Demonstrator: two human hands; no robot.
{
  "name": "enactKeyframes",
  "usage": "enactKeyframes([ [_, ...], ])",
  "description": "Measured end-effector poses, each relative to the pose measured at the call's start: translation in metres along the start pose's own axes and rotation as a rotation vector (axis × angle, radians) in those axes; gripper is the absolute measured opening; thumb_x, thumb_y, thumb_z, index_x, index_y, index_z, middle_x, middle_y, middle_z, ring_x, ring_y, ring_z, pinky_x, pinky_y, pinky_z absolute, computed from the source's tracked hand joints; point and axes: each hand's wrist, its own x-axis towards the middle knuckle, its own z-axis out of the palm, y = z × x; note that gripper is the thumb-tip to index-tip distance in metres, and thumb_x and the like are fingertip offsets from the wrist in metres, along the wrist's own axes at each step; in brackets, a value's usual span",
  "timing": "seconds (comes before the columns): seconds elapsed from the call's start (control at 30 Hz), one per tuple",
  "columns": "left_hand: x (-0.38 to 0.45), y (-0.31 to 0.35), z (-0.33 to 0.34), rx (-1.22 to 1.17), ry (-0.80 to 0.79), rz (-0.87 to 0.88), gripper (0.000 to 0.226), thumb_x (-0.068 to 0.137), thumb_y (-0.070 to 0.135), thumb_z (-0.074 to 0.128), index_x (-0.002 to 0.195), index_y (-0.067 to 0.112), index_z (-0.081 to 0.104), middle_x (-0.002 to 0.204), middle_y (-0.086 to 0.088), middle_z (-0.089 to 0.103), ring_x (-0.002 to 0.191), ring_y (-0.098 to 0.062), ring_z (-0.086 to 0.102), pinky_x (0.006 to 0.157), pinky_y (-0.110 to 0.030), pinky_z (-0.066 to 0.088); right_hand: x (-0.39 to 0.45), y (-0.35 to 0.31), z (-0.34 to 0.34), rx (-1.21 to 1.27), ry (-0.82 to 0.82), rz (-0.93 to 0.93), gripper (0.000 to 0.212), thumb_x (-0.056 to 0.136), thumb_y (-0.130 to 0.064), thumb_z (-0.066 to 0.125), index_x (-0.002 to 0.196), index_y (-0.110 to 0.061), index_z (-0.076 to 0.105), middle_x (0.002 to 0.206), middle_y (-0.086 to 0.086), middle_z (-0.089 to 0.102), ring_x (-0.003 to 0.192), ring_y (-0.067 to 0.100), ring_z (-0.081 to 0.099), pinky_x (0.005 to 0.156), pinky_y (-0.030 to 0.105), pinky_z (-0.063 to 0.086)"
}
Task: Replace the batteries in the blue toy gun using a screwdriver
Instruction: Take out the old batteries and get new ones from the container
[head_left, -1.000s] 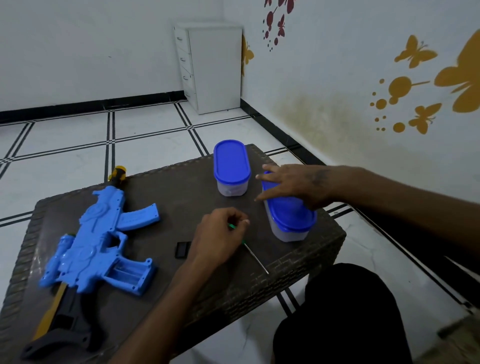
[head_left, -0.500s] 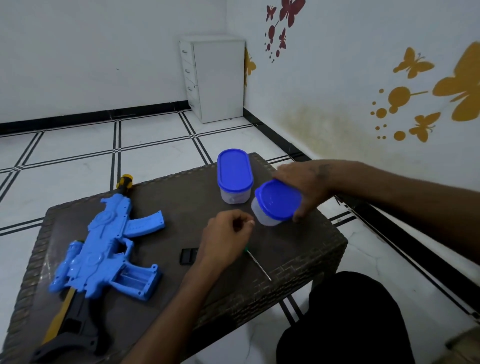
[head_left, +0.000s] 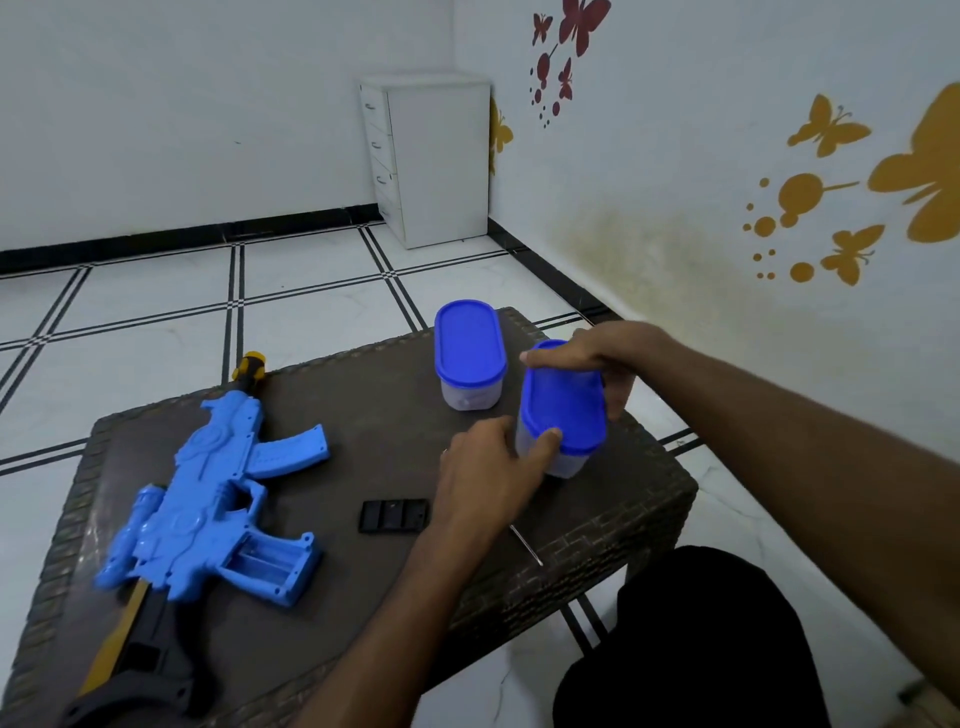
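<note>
The blue toy gun (head_left: 208, 499) lies on its side at the left of the dark wicker table (head_left: 623, 525), its grip compartment (head_left: 265, 564) uncovered. A black battery cover (head_left: 395, 516) lies beside my left wrist. The screwdriver (head_left: 525, 544) rests on the table, only its metal shaft showing past my left arm. My right hand (head_left: 597, 358) grips the far end of a blue-lidded plastic container (head_left: 563, 410), which tilts toward me. My left hand (head_left: 488, 467) holds its near end, thumb on the lid's rim.
A second blue-lidded container (head_left: 470, 358) stands upright just behind and left of the held one. My dark-clothed knee (head_left: 691, 639) is past the table's near right corner. A white drawer cabinet (head_left: 431, 156) stands in the far corner of the tiled floor.
My right hand picked up the near container and brought it toward me. My left hand let go of the screwdriver and moved right onto the container.
</note>
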Motion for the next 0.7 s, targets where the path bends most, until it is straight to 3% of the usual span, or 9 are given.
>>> enactKeyframes([
  [0.07,0.002,0.005,0.005,0.077,-0.005,-0.025,0.05,0.081,0.069,0.054,0.08,0.019,0.052,0.073,0.005,0.056,0.068,-0.013,0.053,0.058,-0.031,0.041,0.002,-0.001,-0.002,-0.09,0.032,-0.024,0.101,0.086,-0.078,0.044,0.139,0.008,0.032,0.08,0.028,0.073,0.06,0.035,0.072,0.097,0.046,0.053],
  [0.1,0.004,0.005,0.007,0.102,-0.017,-0.041,0.056,0.08,0.072,0.053,0.093,0.018,0.055,0.083,0.004,0.059,0.074,-0.014,0.055,0.061,-0.031,0.042,0.004,-0.002,-0.005,-0.132,0.04,-0.037,0.092,0.089,-0.071,0.048,0.13,0.011,0.038,0.071,0.024,0.073,0.065,0.033,0.072,0.1,0.046,0.051],
  [0.13,0.006,0.005,0.01,0.124,-0.035,-0.05,0.07,0.078,0.074,0.054,0.113,0.014,0.055,0.099,0.002,0.061,0.086,-0.016,0.057,0.069,-0.031,0.045,0.005,-0.002,-0.008,-0.151,0.045,-0.047,0.083,0.09,-0.062,0.057,0.123,0.012,0.04,0.072,0.024,0.073,0.068,0.033,0.072,0.1,0.046,0.052],
  [0.2,0.012,0.005,0.017,0.122,-0.056,-0.039,0.105,0.074,0.076,0.057,0.146,0.005,0.03,0.133,-0.006,0.053,0.114,-0.024,0.054,0.089,-0.037,0.049,0.006,0.001,-0.015,-0.151,0.057,-0.062,0.075,0.086,-0.046,0.072,0.122,0.011,0.041,0.091,0.027,0.07,0.068,0.031,0.069,0.093,0.047,0.056],
  [0.27,0.02,0.007,0.022,0.139,-0.057,-0.012,0.118,0.07,0.076,0.062,0.152,0.005,0.016,0.148,-0.009,0.04,0.127,-0.027,0.047,0.097,-0.043,0.048,0.005,0.005,-0.016,-0.132,0.087,-0.095,0.071,0.079,-0.042,0.08,0.117,0.007,0.044,0.101,0.027,0.065,0.066,0.027,0.064,0.088,0.045,0.058],
  [0.37,0.033,0.014,0.029,0.264,-0.083,0.035,0.111,0.07,0.07,0.069,0.148,0.004,0.025,0.144,-0.012,0.044,0.123,-0.026,0.049,0.096,-0.04,0.05,0.006,0.014,-0.011,-0.106,0.177,-0.16,0.064,0.074,-0.041,0.084,0.103,0.004,0.049,0.085,0.02,0.064,0.062,0.023,0.062,0.09,0.041,0.058],
  [0.47,0.04,0.019,0.028,0.346,-0.062,0.071,0.075,0.07,0.064,0.073,0.118,0.009,0.053,0.109,-0.008,0.06,0.094,-0.02,0.057,0.077,-0.033,0.05,0.005,0.014,-0.006,-0.184,0.256,-0.211,0.059,0.077,-0.043,0.082,0.101,0.003,0.053,0.076,0.016,0.062,0.071,0.027,0.066,0.087,0.039,0.059],
  [0.6,0.043,0.022,0.024,0.396,-0.047,0.068,0.059,0.069,0.063,0.074,0.095,0.013,0.056,0.087,-0.004,0.06,0.076,-0.016,0.056,0.068,-0.03,0.049,-0.005,0.012,-0.003,-0.345,0.349,-0.253,0.052,0.082,-0.049,0.076,0.084,-0.005,0.047,0.074,0.009,0.055,0.081,0.026,0.061,0.083,0.034,0.054],
  [0.7,0.044,0.024,0.021,0.413,-0.03,0.06,0.057,0.068,0.061,0.075,0.09,0.013,0.055,0.082,-0.004,0.056,0.072,-0.016,0.053,0.066,-0.03,0.047,-0.009,0.012,-0.004,-0.362,0.435,-0.316,0.055,0.079,-0.051,0.077,0.07,-0.01,0.041,0.068,0.004,0.048,0.076,0.023,0.054,0.067,0.03,0.043],
])
